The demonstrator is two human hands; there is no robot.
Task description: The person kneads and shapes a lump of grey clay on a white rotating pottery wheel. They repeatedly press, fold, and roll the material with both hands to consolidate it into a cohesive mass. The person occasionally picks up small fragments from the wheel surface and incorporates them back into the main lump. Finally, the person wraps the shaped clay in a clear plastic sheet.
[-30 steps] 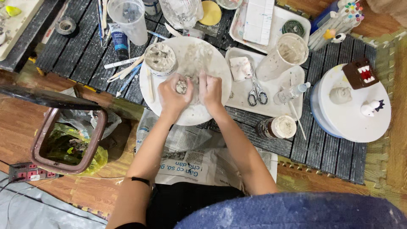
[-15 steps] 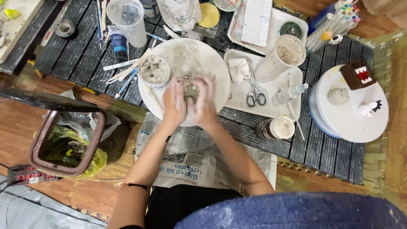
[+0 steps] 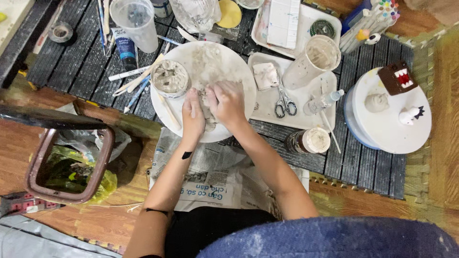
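Seemingly on dark slatted decking (image 3: 71, 67), both hands (image 3: 213, 107) knead clay (image 3: 209, 114).

Floor: we see warm brown wood planks (image 3: 95, 224) left and near.
Mat: a dark slatted mat (image 3: 71, 67) lies across the far side.
Bin: a brown bin (image 3: 67, 167), green-lined, stands left.
Edging: a woven border (image 3: 444, 119) runs right.
Light: even, soft.

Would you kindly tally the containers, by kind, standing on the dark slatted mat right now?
Clear cup: 1
Clay-smeared tall cup: 1
Small clay tub: 1
Jar: 1
Spray bottle: 1
Paint tube: 1
Total: 6
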